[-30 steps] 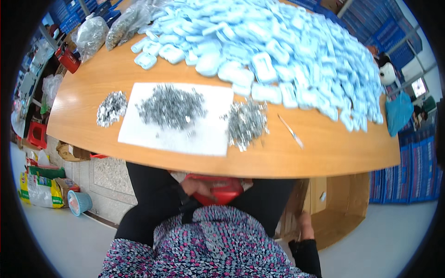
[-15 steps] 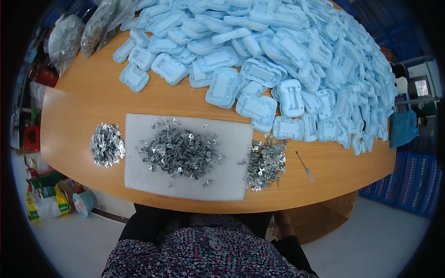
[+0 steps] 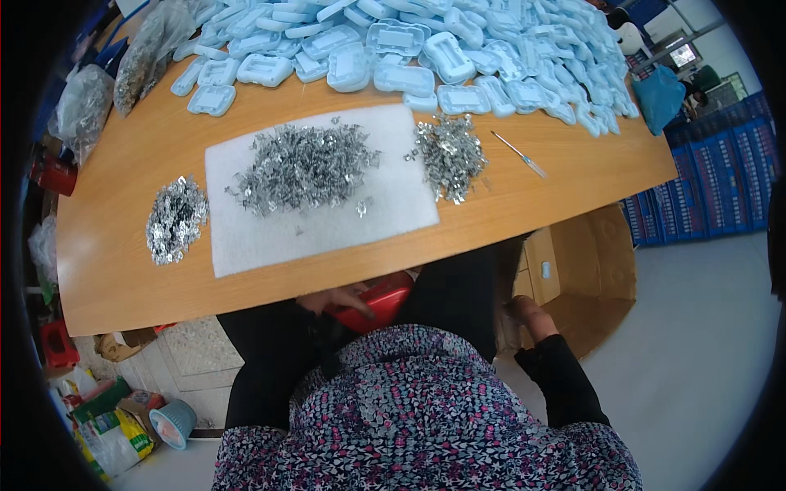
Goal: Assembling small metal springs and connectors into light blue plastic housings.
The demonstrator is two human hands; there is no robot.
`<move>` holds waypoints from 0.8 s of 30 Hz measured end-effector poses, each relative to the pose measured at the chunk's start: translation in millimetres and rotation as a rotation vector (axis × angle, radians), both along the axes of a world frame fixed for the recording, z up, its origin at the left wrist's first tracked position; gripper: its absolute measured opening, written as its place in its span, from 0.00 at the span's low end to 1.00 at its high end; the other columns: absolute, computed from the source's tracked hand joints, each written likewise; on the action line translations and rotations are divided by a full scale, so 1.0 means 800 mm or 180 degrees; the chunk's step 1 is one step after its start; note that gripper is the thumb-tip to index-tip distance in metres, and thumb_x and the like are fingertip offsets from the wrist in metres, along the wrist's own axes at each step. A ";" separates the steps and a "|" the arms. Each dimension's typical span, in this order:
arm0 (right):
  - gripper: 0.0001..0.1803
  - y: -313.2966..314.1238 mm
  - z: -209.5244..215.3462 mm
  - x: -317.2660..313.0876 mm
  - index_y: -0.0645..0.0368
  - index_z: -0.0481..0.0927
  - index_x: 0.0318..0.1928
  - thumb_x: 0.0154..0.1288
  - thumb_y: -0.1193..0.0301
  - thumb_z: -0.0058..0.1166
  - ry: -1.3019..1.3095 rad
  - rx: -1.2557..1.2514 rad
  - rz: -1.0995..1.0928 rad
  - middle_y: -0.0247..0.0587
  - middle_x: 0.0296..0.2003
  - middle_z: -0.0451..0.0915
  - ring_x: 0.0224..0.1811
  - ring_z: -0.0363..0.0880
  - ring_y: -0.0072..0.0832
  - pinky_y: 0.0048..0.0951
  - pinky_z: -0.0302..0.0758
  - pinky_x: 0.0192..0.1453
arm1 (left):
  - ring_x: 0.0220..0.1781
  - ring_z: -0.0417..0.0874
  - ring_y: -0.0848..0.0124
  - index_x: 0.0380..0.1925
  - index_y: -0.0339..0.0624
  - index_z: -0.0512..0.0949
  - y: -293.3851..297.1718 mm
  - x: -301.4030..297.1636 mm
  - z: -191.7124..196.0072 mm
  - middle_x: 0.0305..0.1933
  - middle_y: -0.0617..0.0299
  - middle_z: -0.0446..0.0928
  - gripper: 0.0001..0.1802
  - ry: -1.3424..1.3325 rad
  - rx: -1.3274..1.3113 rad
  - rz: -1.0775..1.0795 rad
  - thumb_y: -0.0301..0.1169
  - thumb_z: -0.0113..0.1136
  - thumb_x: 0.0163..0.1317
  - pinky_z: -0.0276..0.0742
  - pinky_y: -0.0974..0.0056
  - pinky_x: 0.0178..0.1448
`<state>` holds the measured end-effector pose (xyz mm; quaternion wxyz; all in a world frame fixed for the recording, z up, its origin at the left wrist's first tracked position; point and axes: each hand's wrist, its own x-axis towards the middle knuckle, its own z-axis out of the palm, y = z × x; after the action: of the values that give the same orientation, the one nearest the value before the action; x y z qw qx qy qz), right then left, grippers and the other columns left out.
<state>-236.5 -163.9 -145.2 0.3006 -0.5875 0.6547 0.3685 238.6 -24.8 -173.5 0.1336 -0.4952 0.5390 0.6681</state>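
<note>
Red plastic piece (image 3: pixel 391 299), smooth, glossy and rounded, at lower centre under the desk (image 3: pixel 573 180) edge, between the legs. Left hand (image 3: pixel 336 300) touches its left side, fingers spread over it; from my end I can't tell if that grip is closed on it. Right hand (image 3: pixel 530 316), lower right, is by the near left side of the open cardboard box (image 3: pixel 610 254); its grip is unreadable, fingers partly lost in shadow.

Risks as I judge them: a blind lift of the red piece could knock the desk edge and jolt the loose metal. Left pile (image 3: pixel 177 221), mid-left, has no rim or tray, so a sleeve could sweep bits off. Right pile (image 3: pixel 450 159) spills close to the white sheet (image 3: pixel 327 241), so mixing with the centre heap (image 3: pixel 311 168) looks easy. Slim tool (image 3: pixel 520 155), thin shaft and pale handle, might roll if bumped.

Materials: metal bits are tiny, shiny, angular; sheet looks like soft matte foam. Pale blue shells (image 3: pixel 348 65) across the top are rounded hard plastic with rectangular recesses, stacked loosely, and could slide. Box is brown, stiff-walled.
</note>
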 end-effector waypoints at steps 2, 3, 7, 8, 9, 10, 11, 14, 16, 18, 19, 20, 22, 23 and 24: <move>0.24 0.034 0.019 0.014 0.62 0.84 0.52 0.67 0.55 0.53 0.0025 0.0080 0.0684 0.54 0.53 0.82 0.59 0.78 0.49 0.43 0.75 0.61 | 0.79 0.56 0.52 0.75 0.52 0.59 0.003 -0.010 0.009 0.79 0.51 0.56 0.54 -0.0022 -0.0025 -0.0052 0.65 0.65 0.53 0.54 0.53 0.78; 0.24 0.054 0.023 0.014 0.63 0.83 0.54 0.67 0.57 0.53 0.0089 0.0180 0.0953 0.53 0.55 0.81 0.60 0.78 0.48 0.42 0.74 0.62 | 0.74 0.62 0.54 0.71 0.52 0.64 0.002 -0.013 0.021 0.74 0.52 0.62 0.53 0.0011 0.0086 0.0265 0.63 0.70 0.48 0.60 0.53 0.73; 0.26 0.053 0.086 0.001 0.60 0.84 0.52 0.64 0.51 0.59 -0.0321 -0.0897 0.0777 0.56 0.50 0.83 0.55 0.81 0.48 0.43 0.77 0.58 | 0.79 0.56 0.57 0.73 0.50 0.63 0.005 -0.012 0.065 0.79 0.54 0.56 0.56 -0.0050 0.0550 0.0605 0.66 0.69 0.48 0.56 0.59 0.77; 0.21 0.039 0.100 -0.003 0.60 0.84 0.46 0.65 0.54 0.60 -0.0260 -0.1560 0.0829 0.55 0.44 0.84 0.48 0.83 0.48 0.43 0.79 0.52 | 0.79 0.56 0.57 0.73 0.50 0.63 0.008 -0.010 0.048 0.79 0.54 0.56 0.56 -0.0076 0.0515 0.0599 0.66 0.69 0.48 0.56 0.59 0.77; 0.18 0.022 0.152 0.019 0.60 0.85 0.41 0.65 0.57 0.60 -0.0190 -0.2217 0.0896 0.55 0.37 0.85 0.41 0.86 0.48 0.43 0.81 0.46 | 0.79 0.57 0.57 0.73 0.49 0.63 0.016 -0.006 0.008 0.79 0.53 0.56 0.56 0.0009 0.0391 0.0413 0.67 0.68 0.49 0.55 0.59 0.77; 0.14 0.006 0.188 0.037 0.61 0.83 0.37 0.66 0.61 0.60 -0.0875 -0.2957 0.0757 0.54 0.31 0.83 0.34 0.84 0.48 0.41 0.79 0.40 | 0.79 0.57 0.58 0.73 0.48 0.63 0.018 -0.002 -0.027 0.78 0.51 0.57 0.55 0.0069 0.0263 0.0220 0.67 0.66 0.51 0.55 0.60 0.77; 0.12 -0.007 0.229 0.059 0.62 0.81 0.34 0.67 0.64 0.60 -0.1574 -0.3665 0.0616 0.52 0.26 0.81 0.28 0.83 0.47 0.40 0.78 0.34 | 0.79 0.57 0.58 0.73 0.48 0.63 0.021 0.000 -0.051 0.78 0.51 0.57 0.55 0.0045 0.0237 0.0243 0.67 0.66 0.51 0.55 0.60 0.77; 0.07 -0.039 0.307 0.138 0.63 0.81 0.38 0.69 0.71 0.57 -0.2617 -0.4211 0.0789 0.50 0.30 0.81 0.32 0.82 0.44 0.36 0.76 0.37 | 0.78 0.59 0.56 0.73 0.45 0.62 0.019 -0.007 -0.061 0.76 0.47 0.61 0.50 0.0391 -0.0523 0.0335 0.63 0.64 0.58 0.54 0.59 0.78; 0.08 -0.075 0.312 0.174 0.60 0.83 0.43 0.67 0.71 0.58 -0.2744 -0.4077 0.1084 0.48 0.35 0.83 0.39 0.82 0.43 0.38 0.77 0.43 | 0.75 0.65 0.55 0.72 0.41 0.62 -0.003 -0.025 0.011 0.73 0.44 0.65 0.45 0.0211 -0.0794 0.0396 0.58 0.59 0.65 0.58 0.58 0.76; 0.11 -0.120 0.307 0.219 0.58 0.83 0.47 0.64 0.72 0.59 -0.2721 -0.4027 0.1778 0.45 0.40 0.84 0.46 0.81 0.41 0.38 0.76 0.49 | 0.74 0.67 0.54 0.72 0.41 0.63 0.004 -0.022 0.038 0.72 0.43 0.66 0.41 0.0228 -0.0976 0.0523 0.56 0.57 0.67 0.60 0.58 0.75; 0.13 -0.142 0.301 0.242 0.58 0.83 0.48 0.63 0.73 0.60 -0.2670 -0.4087 0.2174 0.44 0.42 0.84 0.48 0.81 0.40 0.38 0.76 0.51 | 0.72 0.69 0.54 0.71 0.40 0.64 0.011 -0.022 0.050 0.71 0.43 0.68 0.38 0.0290 -0.1138 0.0620 0.54 0.55 0.70 0.62 0.58 0.74; 0.15 -0.166 0.303 0.264 0.55 0.83 0.50 0.62 0.74 0.59 -0.2602 -0.3977 0.2310 0.42 0.44 0.84 0.53 0.79 0.40 0.40 0.74 0.55 | 0.72 0.69 0.54 0.71 0.40 0.64 0.018 -0.021 0.072 0.71 0.43 0.68 0.38 0.0266 -0.1154 0.0592 0.54 0.55 0.70 0.62 0.58 0.74; 0.17 -0.180 0.303 0.303 0.53 0.83 0.52 0.62 0.74 0.58 -0.2576 -0.3864 0.2451 0.41 0.46 0.84 0.57 0.76 0.40 0.42 0.71 0.59 | 0.70 0.72 0.54 0.70 0.40 0.65 0.038 -0.012 0.117 0.69 0.43 0.70 0.34 0.0417 -0.1328 0.0958 0.51 0.52 0.73 0.65 0.59 0.72; 0.19 -0.178 0.308 0.325 0.50 0.82 0.54 0.61 0.76 0.57 -0.2250 -0.3609 0.2672 0.41 0.48 0.83 0.59 0.75 0.39 0.42 0.69 0.61 | 0.68 0.75 0.55 0.68 0.39 0.68 0.052 -0.007 0.133 0.65 0.45 0.75 0.30 0.0245 -0.1449 0.1043 0.47 0.51 0.75 0.68 0.59 0.70; 0.22 -0.180 0.315 0.337 0.48 0.82 0.56 0.60 0.77 0.55 -0.1895 -0.3361 0.2873 0.40 0.51 0.83 0.61 0.73 0.39 0.42 0.66 0.63 | 0.68 0.75 0.55 0.68 0.39 0.68 0.066 -0.001 0.142 0.65 0.45 0.75 0.30 0.0231 -0.1473 0.1055 0.47 0.51 0.75 0.68 0.59 0.70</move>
<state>33.4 -307.8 106.4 -0.0368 -0.9394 0.3312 -0.0810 237.6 28.1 -59.8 -0.1133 -0.5697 0.5932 0.5574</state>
